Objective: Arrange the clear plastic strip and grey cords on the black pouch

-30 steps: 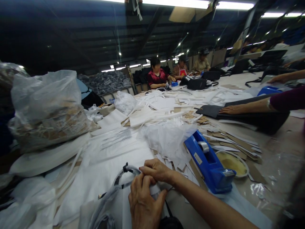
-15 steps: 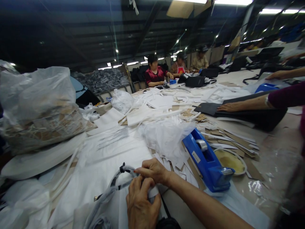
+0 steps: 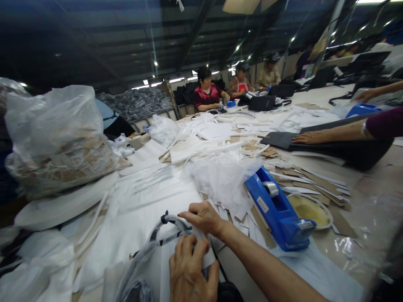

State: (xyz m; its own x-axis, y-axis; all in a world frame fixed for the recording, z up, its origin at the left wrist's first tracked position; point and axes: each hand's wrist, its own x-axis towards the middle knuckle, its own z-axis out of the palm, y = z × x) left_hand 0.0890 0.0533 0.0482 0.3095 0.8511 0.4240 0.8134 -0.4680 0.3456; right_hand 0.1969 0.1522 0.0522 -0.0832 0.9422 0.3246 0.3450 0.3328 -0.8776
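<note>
Low in the view lies a grey bag (image 3: 138, 268) with dark trim, its curved handle (image 3: 154, 228) wrapped in pale, see-through material. My left hand (image 3: 192, 266) rests over the bag's near right part, fingers bent and thumb apart, gripping it and a white wrapping sheet (image 3: 208, 258). Just beyond, my right hand (image 3: 204, 218) pinches the sheet's upper part beside the handle; its fingertips are partly hidden. A blue tape dispenser (image 3: 278, 212) with a clear roll stands right of my hands.
Crumpled white plastic (image 3: 223, 178) and cardboard strips (image 3: 315, 184) lie beyond. A yellowish bowl (image 3: 310, 212) sits behind the dispenser. A large filled plastic bag (image 3: 59, 142) stands left. A co-worker's hand (image 3: 310, 137) presses a dark bag (image 3: 355, 140) at right. Other people sit across the table.
My right hand has drawn slightly up from my left hand, and more of the white sheet shows between them. My left fingers have spread a little. The view has shifted slightly.
</note>
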